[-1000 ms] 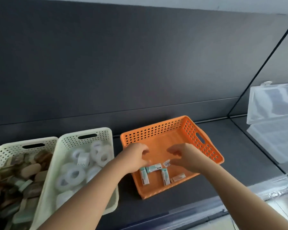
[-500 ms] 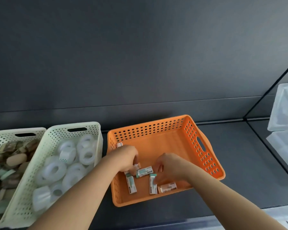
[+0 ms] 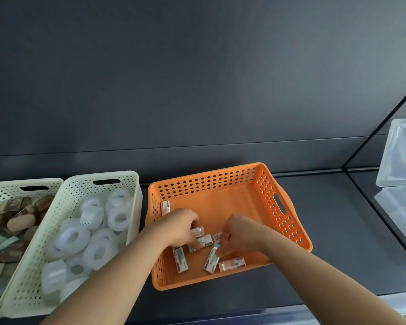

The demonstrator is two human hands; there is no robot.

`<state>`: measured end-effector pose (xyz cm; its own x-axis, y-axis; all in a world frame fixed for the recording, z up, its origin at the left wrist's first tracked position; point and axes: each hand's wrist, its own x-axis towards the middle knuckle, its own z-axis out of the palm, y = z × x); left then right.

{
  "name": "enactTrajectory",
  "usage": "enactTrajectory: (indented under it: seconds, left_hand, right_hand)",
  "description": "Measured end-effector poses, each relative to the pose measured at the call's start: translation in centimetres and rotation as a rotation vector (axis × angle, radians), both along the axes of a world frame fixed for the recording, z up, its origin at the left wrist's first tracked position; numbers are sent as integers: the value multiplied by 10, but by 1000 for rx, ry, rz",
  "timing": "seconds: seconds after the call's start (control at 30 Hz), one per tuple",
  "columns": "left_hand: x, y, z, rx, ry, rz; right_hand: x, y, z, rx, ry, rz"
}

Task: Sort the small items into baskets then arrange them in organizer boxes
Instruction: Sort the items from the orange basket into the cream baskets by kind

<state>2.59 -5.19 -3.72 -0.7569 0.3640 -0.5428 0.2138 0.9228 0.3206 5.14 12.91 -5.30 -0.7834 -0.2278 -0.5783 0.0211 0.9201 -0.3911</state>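
Observation:
An orange perforated basket (image 3: pixel 220 184) sits on the dark shelf and holds several small white-and-green boxes. One box (image 3: pixel 180 259) lies near the left wall, another (image 3: pixel 232 264) by the front wall, one (image 3: pixel 165 207) leans on the left wall. My left hand (image 3: pixel 181 227) reaches in from the left with fingers curled round a small box (image 3: pixel 196 231) and touches another box (image 3: pixel 204 241). My right hand (image 3: pixel 237 233) pinches the top of a tilted box (image 3: pixel 212 259).
Two cream perforated baskets stand to the left: the nearer basket (image 3: pixel 117 181) holds white tape rolls, the far-left basket (image 3: pixel 0 188) brown and green items. A clear plastic organizer box (image 3: pixel 399 160) stands at the right, behind a shelf divider. The shelf's front edge runs just below the baskets.
Both hands have moved lower into the orange basket. The left hand has closed on a small box; the right hand now pinches the tilted box. The view has shifted right.

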Motion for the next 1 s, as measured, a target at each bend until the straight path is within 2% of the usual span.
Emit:
enactTrajectory:
  seconds: [0.13, 0.23, 0.37, 0.5, 0.57, 0.67, 0.8, 1.0]
  left_hand:
    - [1, 2, -3, -26, -45, -2]
    - [2, 2, -3, -50, -52, -7]
    - [-4, -4, 5, -8, 60, 4]
    - [-7, -17, 23, 72, 109, 27]
    - [-5, -25, 31, 183, 104, 78]
    - [2, -34, 39, 322, 94, 148]
    - [12, -39, 38, 238, 148, 87]
    - [17, -34, 35, 182, 1, 142]
  right_hand:
    - [-1, 14, 3, -19, 64, -70]
    - [-1, 16, 7, -63, 167, -10]
    - [-2, 8, 7, -56, 115, 141]
    - [-5, 7, 5, -9, 144, 145]
    - [-6, 14, 5, -33, 103, 104]
    - [-3, 22, 10, -73, -60, 109]
    - [4, 14, 7, 79, -62, 229]
    - [9, 15, 9, 82, -23, 216]
